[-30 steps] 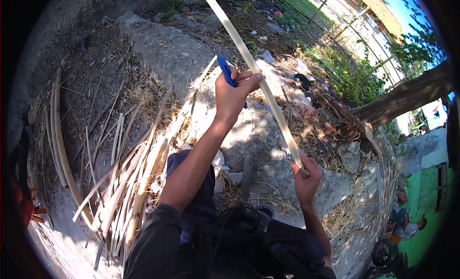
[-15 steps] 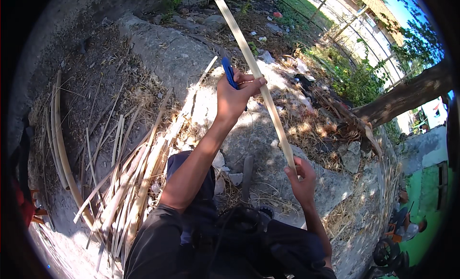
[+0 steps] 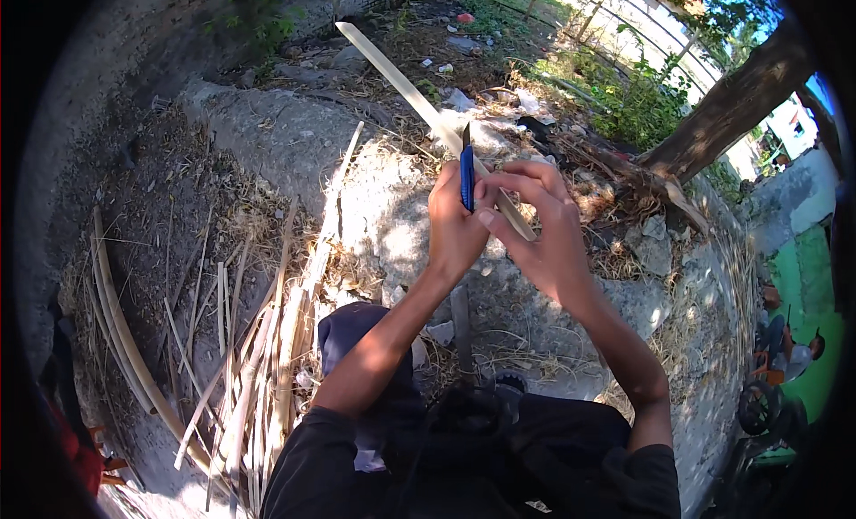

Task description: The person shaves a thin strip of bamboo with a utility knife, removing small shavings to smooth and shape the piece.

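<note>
My left hand is closed round a long, flat, pale bamboo strip, which slants from the far left down toward the near right. A blue utility knife stands against that hand's fingers, its dark blade out and pointing away from me. From the right, my right hand meets the left, its thumb and fingertips pinched at the knife handle's right side. The strip's near end shows in the gap under my right fingers. Just how the two hands share the knife is partly hidden by the fingers.
A pile of split bamboo strips lies on the ground at left, with longer curved pieces beside it. A rough stone slab stretches beyond. At right are a leaning tree trunk, a green wall and a seated person.
My right hand has left the strip's near end and come up to the knife beside my left hand. The strip has swung its far end leftward and been drawn nearer.
</note>
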Motion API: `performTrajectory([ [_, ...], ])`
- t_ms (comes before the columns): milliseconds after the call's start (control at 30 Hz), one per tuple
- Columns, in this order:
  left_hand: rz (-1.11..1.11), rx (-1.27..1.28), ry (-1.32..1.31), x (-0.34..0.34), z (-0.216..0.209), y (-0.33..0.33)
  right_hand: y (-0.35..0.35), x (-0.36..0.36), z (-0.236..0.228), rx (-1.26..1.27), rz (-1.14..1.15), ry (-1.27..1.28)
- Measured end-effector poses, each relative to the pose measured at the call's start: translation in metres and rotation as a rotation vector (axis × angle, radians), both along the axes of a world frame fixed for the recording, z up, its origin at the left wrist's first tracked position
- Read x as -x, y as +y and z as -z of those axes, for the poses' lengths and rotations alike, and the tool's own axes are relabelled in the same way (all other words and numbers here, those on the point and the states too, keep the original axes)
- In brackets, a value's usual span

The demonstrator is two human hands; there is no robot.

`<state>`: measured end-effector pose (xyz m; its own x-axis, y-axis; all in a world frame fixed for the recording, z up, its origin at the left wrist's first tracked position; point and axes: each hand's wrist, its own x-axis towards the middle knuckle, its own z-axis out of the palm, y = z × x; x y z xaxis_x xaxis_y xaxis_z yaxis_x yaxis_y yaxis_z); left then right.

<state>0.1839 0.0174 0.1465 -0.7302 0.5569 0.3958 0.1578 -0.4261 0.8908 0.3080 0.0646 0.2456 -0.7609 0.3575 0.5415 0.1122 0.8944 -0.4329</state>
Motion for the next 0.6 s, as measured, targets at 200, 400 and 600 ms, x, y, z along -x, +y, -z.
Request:
performTrajectory([
  [200, -0.099, -0.028, 0.227, -0.012, -0.01, -0.001, 0.016, 0.019, 0.02, 0.428, 0.006, 0.1],
  [400, -0.173, 0.04, 0.408, -0.022, -0.022, -0.005, 0.021, 0.016, 0.023, 0.683, -0.036, 0.208],
  [600, 0.014, 0.032, 0.209, -0.015, -0.033, -0.021, 0.045, 0.008, -0.022, 1.202, -0.174, 0.597],
])
